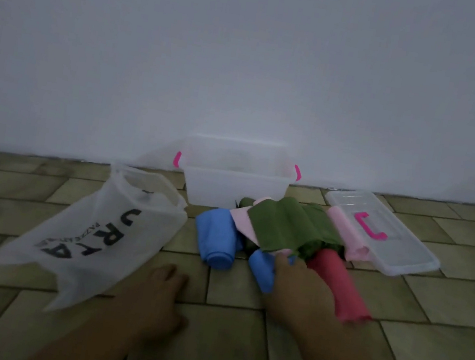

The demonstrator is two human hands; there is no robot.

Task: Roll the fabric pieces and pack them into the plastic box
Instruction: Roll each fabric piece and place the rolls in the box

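Note:
A clear plastic box (pixel 234 193) with pink handles stands on the tiled floor against the wall, with nothing visible inside. In front of it lies a heap of fabric: a flat green piece (pixel 282 225) on top, light pink pieces (pixel 343 232), a blue roll (pixel 215 243), a second blue piece (pixel 261 269) and a red roll (pixel 339 286). My right hand (pixel 297 292) rests on the heap between the second blue piece and the red roll, fingers curled at the green piece's near edge. My left hand (pixel 163 295) lies on the floor with fingers apart, holding nothing.
The box's clear lid (pixel 400 246) with a pink handle lies on the floor to the right of the heap. A white bag (pixel 103 236) with black letters lies open to the left. A plain white wall rises right behind the box.

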